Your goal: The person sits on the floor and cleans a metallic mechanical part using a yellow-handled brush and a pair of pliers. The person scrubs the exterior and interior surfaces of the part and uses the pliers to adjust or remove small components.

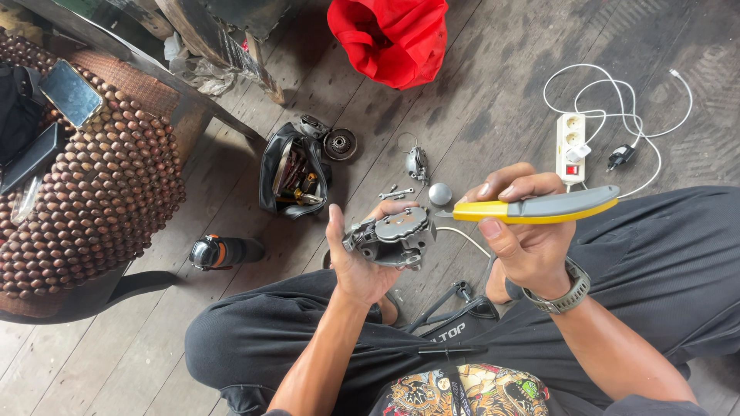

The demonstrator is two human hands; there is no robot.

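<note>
My left hand (356,258) cradles a grey metal mechanical part (393,236) with a round ribbed cap, held above my lap. My right hand (524,239) grips a screwdriver (539,207) with a yellow and grey handle, lying level, its tip pointing left at the part's right side. A grey watch (566,296) sits on my right wrist. I sit cross-legged in black trousers on a dark plank floor.
On the floor lie an open black tool pouch (291,173), a round gear piece (340,144), small metal parts (417,163), a silver cap (440,193), a black and orange tool (223,252), a white power strip (570,146) with cables and a red bag (391,37). A beaded seat (100,185) carries phones.
</note>
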